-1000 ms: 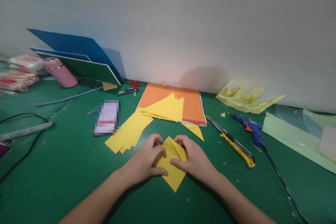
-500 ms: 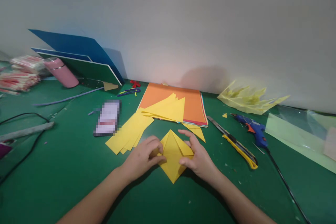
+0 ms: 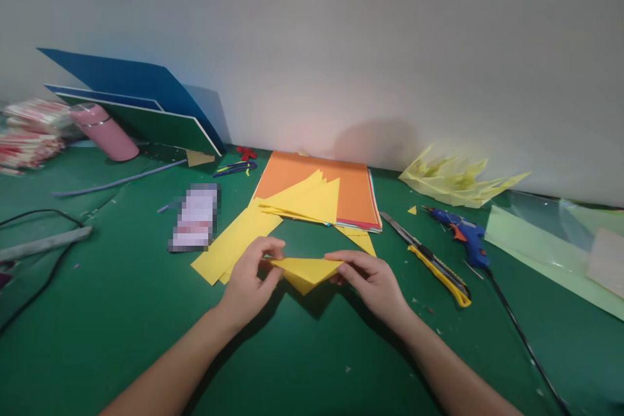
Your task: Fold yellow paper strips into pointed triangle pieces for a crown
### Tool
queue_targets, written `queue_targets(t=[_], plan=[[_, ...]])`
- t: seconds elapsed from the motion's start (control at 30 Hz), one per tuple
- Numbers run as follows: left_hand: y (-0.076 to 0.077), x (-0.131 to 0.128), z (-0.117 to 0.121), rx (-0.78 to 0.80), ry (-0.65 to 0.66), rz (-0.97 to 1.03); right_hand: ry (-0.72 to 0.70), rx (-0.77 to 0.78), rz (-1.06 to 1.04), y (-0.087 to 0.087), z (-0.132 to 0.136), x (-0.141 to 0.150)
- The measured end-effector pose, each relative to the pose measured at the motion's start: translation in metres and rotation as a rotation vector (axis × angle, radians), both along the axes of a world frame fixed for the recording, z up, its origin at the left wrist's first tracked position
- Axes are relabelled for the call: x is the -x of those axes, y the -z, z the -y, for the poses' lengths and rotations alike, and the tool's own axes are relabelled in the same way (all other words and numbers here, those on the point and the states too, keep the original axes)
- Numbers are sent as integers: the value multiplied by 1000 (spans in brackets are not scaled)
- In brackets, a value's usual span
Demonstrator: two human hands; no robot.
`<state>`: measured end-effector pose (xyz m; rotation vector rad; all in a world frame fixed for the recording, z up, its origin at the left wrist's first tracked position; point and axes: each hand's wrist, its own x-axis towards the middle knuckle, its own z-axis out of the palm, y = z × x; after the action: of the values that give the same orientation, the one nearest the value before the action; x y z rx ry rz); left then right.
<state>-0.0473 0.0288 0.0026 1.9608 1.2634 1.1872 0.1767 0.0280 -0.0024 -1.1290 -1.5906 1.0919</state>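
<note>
A folded yellow paper (image 3: 305,270) hangs a little above the green table (image 3: 121,312), held nearly flat between both hands. My left hand (image 3: 251,279) pinches its left corner. My right hand (image 3: 370,279) pinches its right corner with thumb and fingers. Just beyond the hands lie loose yellow sheets (image 3: 234,244) and yellow triangles (image 3: 307,198) on an orange paper stack (image 3: 351,192).
A yellow utility knife (image 3: 431,263) and a blue glue gun (image 3: 463,234) with its cable lie to the right. Pale yellow folded shapes (image 3: 453,182) sit by the wall. Blue and green boards (image 3: 141,110), a pink bottle (image 3: 104,133) and a blurred card (image 3: 195,218) are on the left.
The yellow paper lay flat on the table under both hands. Now both hands have lifted it by its side corners and tipped it edge-on to me.
</note>
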Motion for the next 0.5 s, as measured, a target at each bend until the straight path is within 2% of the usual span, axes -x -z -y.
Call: queue_targets(t=[0.1, 0.17, 0.33, 0.5], plan=[[-6, 4, 0, -277, 54, -158, -8, -293, 91, -5, 1, -4], [-7, 5, -1, -340, 64, -234, -40, -420, 188, -5, 1, -7], [-5, 1, -1, -221, 238, -366, -169, -507, 437, 5, -1, -12], [-6, 1, 1, -84, 355, -440, -194, -544, 510, 8, -1, -9]])
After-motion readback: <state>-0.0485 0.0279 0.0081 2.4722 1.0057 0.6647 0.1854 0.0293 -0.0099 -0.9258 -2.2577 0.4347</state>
